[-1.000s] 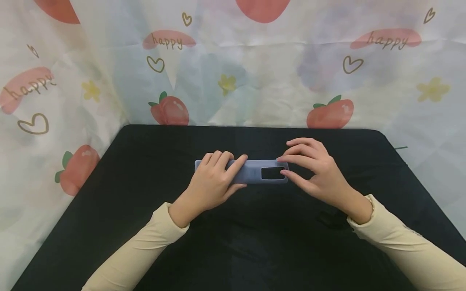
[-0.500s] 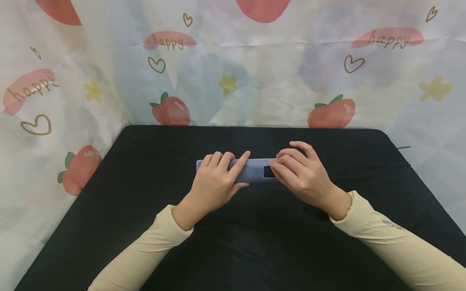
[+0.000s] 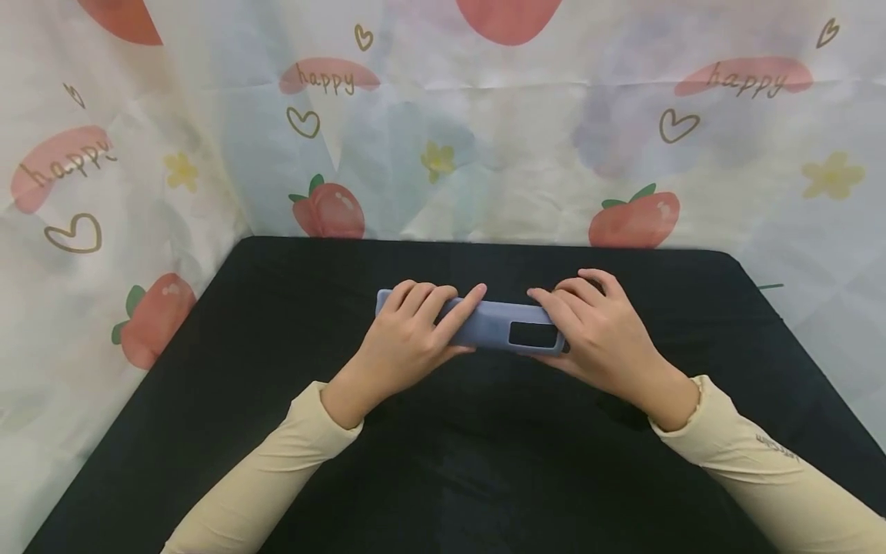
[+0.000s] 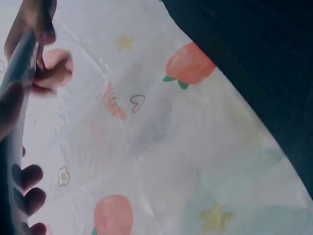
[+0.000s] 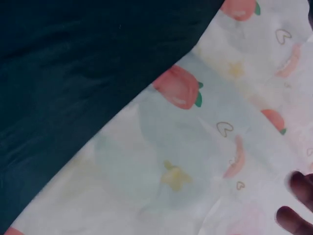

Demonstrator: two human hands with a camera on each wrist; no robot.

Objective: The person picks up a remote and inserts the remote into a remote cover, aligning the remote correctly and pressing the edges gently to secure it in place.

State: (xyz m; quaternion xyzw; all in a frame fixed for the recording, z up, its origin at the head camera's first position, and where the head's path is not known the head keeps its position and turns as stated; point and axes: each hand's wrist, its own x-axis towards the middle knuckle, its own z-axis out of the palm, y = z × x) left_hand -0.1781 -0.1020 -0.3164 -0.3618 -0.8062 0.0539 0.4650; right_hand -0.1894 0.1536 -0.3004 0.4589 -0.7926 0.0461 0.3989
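A blue phone case [image 3: 484, 326] with a dark rectangular cutout near its right end lies lengthwise between both hands, tilted in the head view. My left hand [image 3: 404, 338] grips its left half, fingers over the far edge and thumb along the near edge. The right hand [image 3: 605, 331] holds the right end, its thumb below the near edge and its fingers at the far side. In the left wrist view the case [image 4: 12, 132] appears edge-on, with left fingertips [image 4: 33, 200] past its edge. Only blurred right fingertips [image 5: 293, 220] show in the right wrist view.
A black cloth-covered table [image 3: 477, 469] spreads below the hands. Behind it and to the sides hangs a white curtain [image 3: 498, 154] printed with fruit, hearts and yellow flowers, meeting the table's back edge.
My right hand first moves left over the cutout, then back right to the case's end, its thumb now under the near edge. The case's right end tilts down slightly. The left hand keeps its grip.
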